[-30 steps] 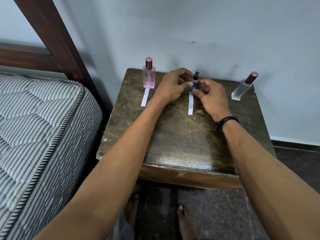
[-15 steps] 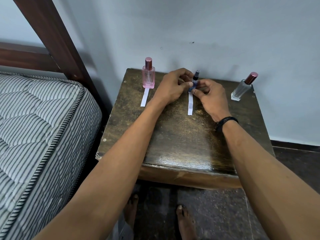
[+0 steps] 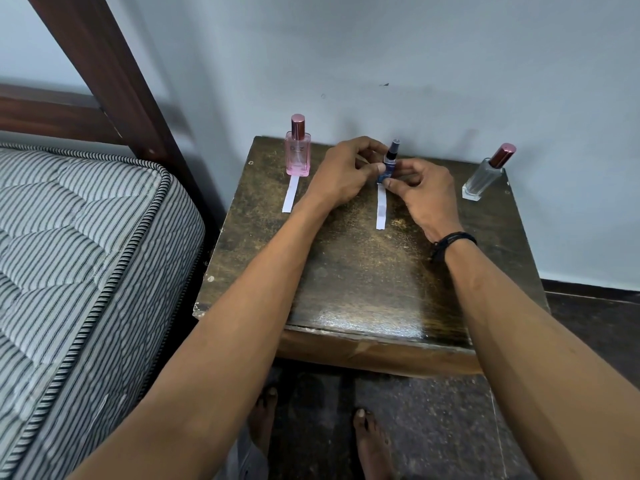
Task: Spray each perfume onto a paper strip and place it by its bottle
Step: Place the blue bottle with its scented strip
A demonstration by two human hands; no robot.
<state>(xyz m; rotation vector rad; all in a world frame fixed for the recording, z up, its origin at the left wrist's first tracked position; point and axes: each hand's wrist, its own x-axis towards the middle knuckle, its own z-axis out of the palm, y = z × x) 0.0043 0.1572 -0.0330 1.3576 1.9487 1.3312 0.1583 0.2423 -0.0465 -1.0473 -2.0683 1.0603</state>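
Presently both hands meet at the middle rear of the tabletop (image 3: 363,282), around a small blue bottle (image 3: 390,160) with a dark spray head. Left hand (image 3: 341,176): fingers curled, thumb tip pressed to the bottle's left side, so it grips the bottle. Right hand (image 3: 424,194): thumb low at the base and fingers curled against the right side, also gripping the bottle. Bottle upright; cannot tell whether its base touches the wood, since the fingers cover it.

White paper strip (image 3: 381,211) lies flat just in front of the blue bottle, running toward the near edge. Its far end is hidden under the right thumb and the bottle's base.

Pink bottle (image 3: 298,155), rose cap on, stands upright at the left rear of the tabletop. A second paper strip (image 3: 290,195) lies flat in front of it, far end at the bottle's base.

Clear bottle (image 3: 483,180), dark red cap on, stands at the right rear corner, well apart from the hands; it looks tilted in this wide view.

Black wristband (image 3: 453,239) on the right wrist. Striped mattress (image 3: 79,258) and dark wooden bed frame (image 3: 114,77) to the left of the tabletop. Pale wall (image 3: 450,64) behind. Bare feet (image 3: 370,441) on the dark floor below the near edge
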